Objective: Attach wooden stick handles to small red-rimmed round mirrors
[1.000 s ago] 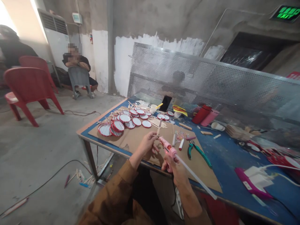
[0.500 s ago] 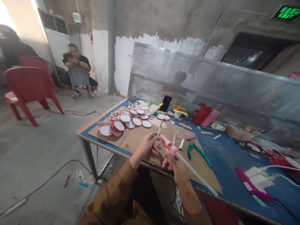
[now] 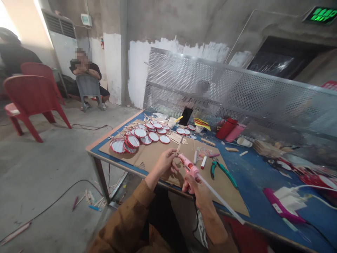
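So, clock directions from the hands: right under them is a cardboard sheet (image 3: pixel 150 158) on a blue tabletop (image 3: pixel 252 189). Teal pliers (image 3: pixel 228 175) lie at 3 o'clock, a magenta power strip (image 3: pixel 272 202) with white plugs is out at 4, and a white marker (image 3: pixel 203 162) sits near at 1. Further off, a heap of little red-rimmed drums (image 3: pixel 140 133) covers 10 o'clock, loose wooden sticks (image 3: pixel 179 137) are at 12, and a red bottle (image 3: pixel 225 129) stands at 2. Behind all that runs a perforated metal panel (image 3: pixel 168 73). Room's bare concrete: red chair (image 3: pixel 31 93) at 10, a seated person (image 3: pixel 93 72) further back the same way, green exit sign (image 3: pixel 321 15) up at 1.

As for the work, a thin wooden strip (image 3: pixel 180 142) pokes up from the left fingertips toward 12. The pink glue gun (image 3: pixel 193 171) sits in the right fist, nozzle right by the strip's lower end; can't make out if they touch. A clear glue stick (image 3: pixel 221 199) trails out its back toward 4.

Left hand (image 3: pixel 166 163) comes in from 7, thumb and index pinched together on the strip, lower fingers loosely curled. Right hand (image 3: pixel 196 189) reaches up from 5, fingers wrapped around the handle.
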Motion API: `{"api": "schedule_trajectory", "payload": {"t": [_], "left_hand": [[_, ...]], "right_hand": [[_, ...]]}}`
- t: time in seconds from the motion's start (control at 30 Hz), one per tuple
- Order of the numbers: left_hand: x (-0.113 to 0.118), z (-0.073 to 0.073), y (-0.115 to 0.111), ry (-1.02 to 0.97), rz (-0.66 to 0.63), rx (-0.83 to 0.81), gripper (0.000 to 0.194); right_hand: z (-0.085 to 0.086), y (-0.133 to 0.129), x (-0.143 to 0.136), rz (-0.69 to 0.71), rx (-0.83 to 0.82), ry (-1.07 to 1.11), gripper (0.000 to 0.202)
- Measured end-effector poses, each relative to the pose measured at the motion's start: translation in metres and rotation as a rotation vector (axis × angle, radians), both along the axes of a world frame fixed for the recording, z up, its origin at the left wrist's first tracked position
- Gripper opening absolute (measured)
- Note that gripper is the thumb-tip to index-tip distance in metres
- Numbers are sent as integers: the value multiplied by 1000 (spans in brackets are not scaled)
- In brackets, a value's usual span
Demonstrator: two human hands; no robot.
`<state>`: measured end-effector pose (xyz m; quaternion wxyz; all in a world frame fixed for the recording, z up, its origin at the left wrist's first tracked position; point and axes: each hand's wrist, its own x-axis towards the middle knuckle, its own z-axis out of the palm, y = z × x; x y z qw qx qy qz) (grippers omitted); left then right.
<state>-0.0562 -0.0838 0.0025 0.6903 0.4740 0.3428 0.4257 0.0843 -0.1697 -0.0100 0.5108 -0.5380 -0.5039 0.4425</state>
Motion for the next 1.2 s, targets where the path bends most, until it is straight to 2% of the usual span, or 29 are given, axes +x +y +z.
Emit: {"api": "schedule_trajectory", "payload": {"t": [0.5,0.87,1.2], "left_hand": [[1,-7,4,-26,2,64,31],[2,-10,6,-19,15,107,28],[2,-11,7,-5,-16,113,31]], "right_hand": [[8,-5,-5,-38,-49,-13,44],[1,0,0,-22,-3,-35,41],[11,7,-5,-97,0,107,39]]}}
